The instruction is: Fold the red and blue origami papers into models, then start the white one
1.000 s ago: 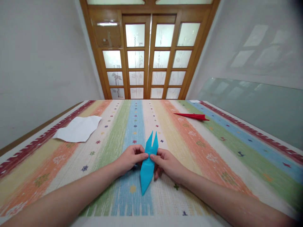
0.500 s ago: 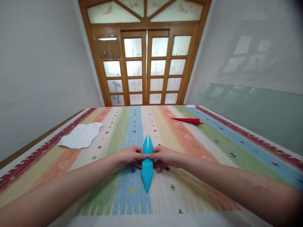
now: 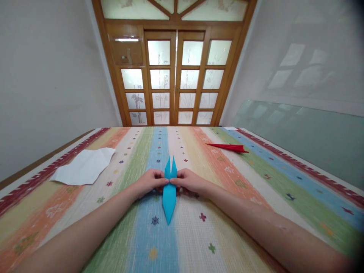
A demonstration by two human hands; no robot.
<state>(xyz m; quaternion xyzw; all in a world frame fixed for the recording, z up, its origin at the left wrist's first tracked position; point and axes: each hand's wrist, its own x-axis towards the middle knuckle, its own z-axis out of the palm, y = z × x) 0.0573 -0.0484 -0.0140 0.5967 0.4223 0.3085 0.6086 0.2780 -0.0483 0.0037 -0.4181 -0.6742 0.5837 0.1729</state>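
- Our left hand and right hand pinch the blue paper between closed fingers.
- It is over the bench, forked end away.
- We should press evenly, both sides level.

a pale left wall and a pale right wall flanked a set of wooden doors at the far end. the doors were divided into rows of frosted panes with faint plant motifs, and light glowed through them. slanting wooden bars crossed the glazed panel above. a brown panel at the doors' upper left bore a bright streak. window-shaped patches of light lay on the right wall, over a greenish, glossy panel beside the table. a striped cloth, many-coloured with small motifs, covered the tabletop.
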